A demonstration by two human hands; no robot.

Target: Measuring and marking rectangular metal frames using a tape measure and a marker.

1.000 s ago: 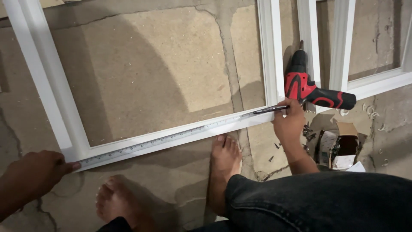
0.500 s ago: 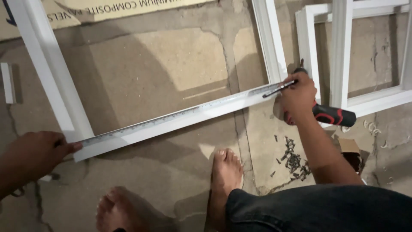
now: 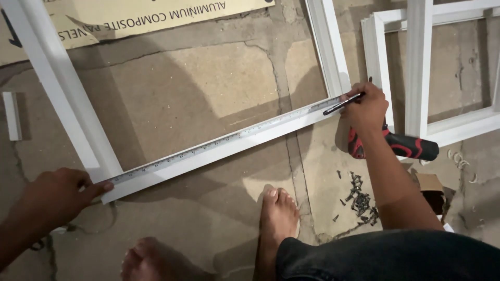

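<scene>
My left hand (image 3: 54, 195) is pressing the steel ruler (image 3: 219, 144) flat at lower left; my right hand (image 3: 367, 106) is pinching a pen (image 3: 342, 104), tip seemingly touching the white frame (image 3: 333, 57). If my left fingers are easing, the ruler could be sliding, skewing the mark.

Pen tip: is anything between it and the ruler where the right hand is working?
Nothing visible. The right hand holds the pen with its tip on the far end of the metal ruler, which lies along the white frame bar. The left hand pins the near end.
</scene>
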